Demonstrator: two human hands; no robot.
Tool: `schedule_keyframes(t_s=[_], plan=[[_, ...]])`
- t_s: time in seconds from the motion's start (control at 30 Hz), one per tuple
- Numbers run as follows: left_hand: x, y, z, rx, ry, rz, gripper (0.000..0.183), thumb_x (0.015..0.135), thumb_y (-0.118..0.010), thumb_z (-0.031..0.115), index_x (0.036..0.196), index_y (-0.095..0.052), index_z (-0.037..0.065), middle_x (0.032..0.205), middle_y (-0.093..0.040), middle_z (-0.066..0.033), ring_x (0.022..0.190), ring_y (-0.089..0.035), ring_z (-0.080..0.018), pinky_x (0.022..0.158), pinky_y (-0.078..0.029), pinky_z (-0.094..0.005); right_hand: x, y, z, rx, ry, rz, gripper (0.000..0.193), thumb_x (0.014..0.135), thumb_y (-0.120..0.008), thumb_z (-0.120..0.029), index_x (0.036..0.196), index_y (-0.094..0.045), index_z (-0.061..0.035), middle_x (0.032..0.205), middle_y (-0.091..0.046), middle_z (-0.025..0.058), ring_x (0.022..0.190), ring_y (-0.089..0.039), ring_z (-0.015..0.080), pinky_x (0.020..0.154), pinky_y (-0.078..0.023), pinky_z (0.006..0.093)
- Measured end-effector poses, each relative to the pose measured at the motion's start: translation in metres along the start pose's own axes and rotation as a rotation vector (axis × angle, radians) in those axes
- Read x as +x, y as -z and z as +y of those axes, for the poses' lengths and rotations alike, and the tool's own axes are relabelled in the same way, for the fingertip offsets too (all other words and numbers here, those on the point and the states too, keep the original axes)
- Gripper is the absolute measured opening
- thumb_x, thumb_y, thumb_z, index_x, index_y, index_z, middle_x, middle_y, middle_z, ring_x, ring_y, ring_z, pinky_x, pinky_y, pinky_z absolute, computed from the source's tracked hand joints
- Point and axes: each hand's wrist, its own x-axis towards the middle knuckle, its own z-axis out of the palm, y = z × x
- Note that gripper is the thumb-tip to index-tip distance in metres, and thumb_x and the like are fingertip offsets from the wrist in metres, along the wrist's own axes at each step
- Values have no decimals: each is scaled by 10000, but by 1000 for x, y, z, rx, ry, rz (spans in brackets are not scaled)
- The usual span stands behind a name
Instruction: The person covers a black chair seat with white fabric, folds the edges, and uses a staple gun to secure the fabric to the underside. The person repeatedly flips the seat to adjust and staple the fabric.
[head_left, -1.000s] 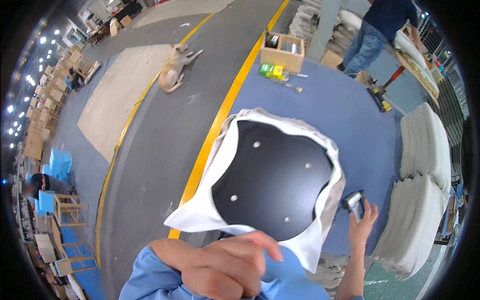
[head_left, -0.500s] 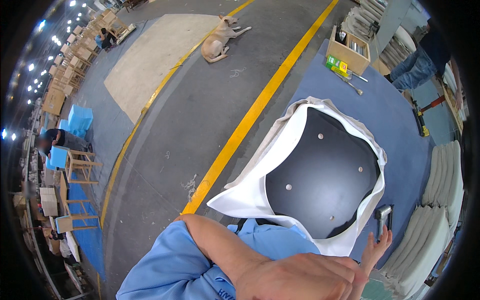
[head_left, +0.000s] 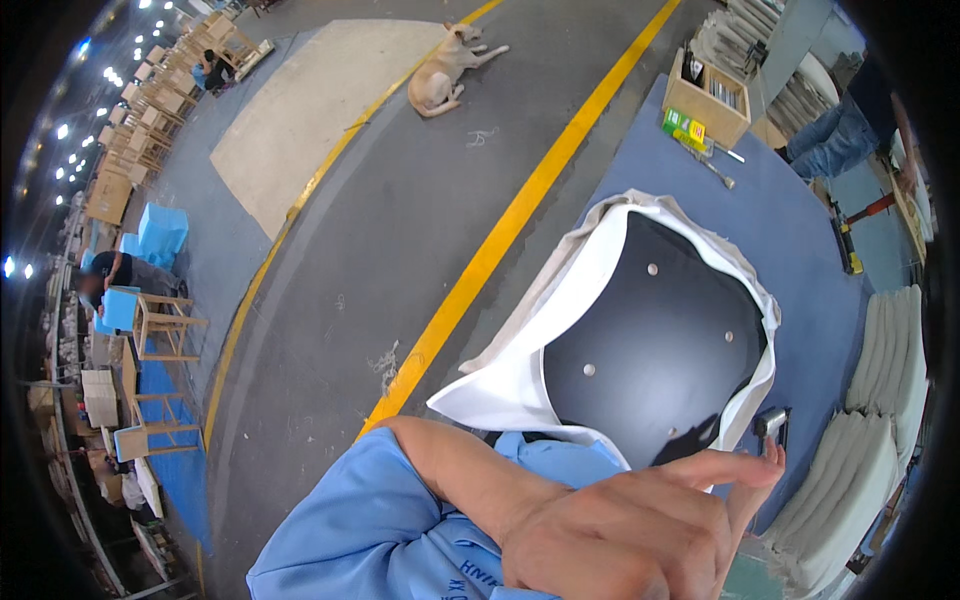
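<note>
Seen from above, the person's left hand (head_left: 622, 538) fills the lower middle, back upward, its forearm crossing from the left. The right hand (head_left: 757, 478) is partly behind it, with fingertips at the near end of a silver hand tool (head_left: 770, 422). The two hands overlap in this view; whether they touch, or the right fingers close on the tool, I cannot tell. No object shows in the left hand.

The tool lies on a blue table (head_left: 750, 212), just beyond the right fingertips, right of the board (head_left: 655, 330). The right hand is the nearer one. The tool's long axis seems to run toward the person, though fingers hide part of it.

The board, black and curved, sits ahead of the left hand, edged by white cloth (head_left: 505, 392). Cushions (head_left: 838, 485) are stacked at right. (A dog (head_left: 438, 82) lies on the floor beyond.)
</note>
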Motion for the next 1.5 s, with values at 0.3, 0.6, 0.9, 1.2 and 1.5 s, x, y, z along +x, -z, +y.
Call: schedule_keyframes(t_s=[0.3,0.6,0.9,1.2,1.5], plan=[[4,-7,-18,-325,-134,167,357,1101,-486,225,794,-600,83,853,-669,-135,900,-684,-339,1176,-246,-712,-1,1,-11,75,-157,-39,525,974,-745,-206,1477,-596,-174,1569,-418,116,1178,-553,241,891,-512,361],[9,-7,-22,-284,-203,180,340,1086,-514,225,786,-588,82,858,-679,-131,922,-704,-391,1193,-220,-729,1,-5,-14,115,-130,-27,554,943,-772,-213,1471,-606,-201,1563,-436,103,1189,-565,241,874,-512,344],[8,-9,11,-189,69,133,197,1003,-658,129,823,-593,85,881,-694,-105,998,-703,-382,1238,-194,-692,-6,-9,-45,190,-186,-47,545,958,-740,-140,1478,-581,-182,1580,-399,113,1238,-554,281,941,-540,391],[-5,-19,20,-186,5,193,67,992,-677,82,935,-693,50,940,-709,-134,1086,-685,-389,1289,-108,-618,-7,-3,-37,210,-212,-96,504,989,-706,-132,1476,-579,-164,1589,-378,118,1259,-547,299,996,-527,411],[-5,-21,33,-81,-34,178,114,971,-694,28,863,-663,49,913,-702,-129,1108,-689,-395,1280,-94,-652,-11,-13,-24,191,-141,-88,501,1005,-714,-236,1484,-579,-174,1584,-403,108,1287,-538,294,985,-515,431]])
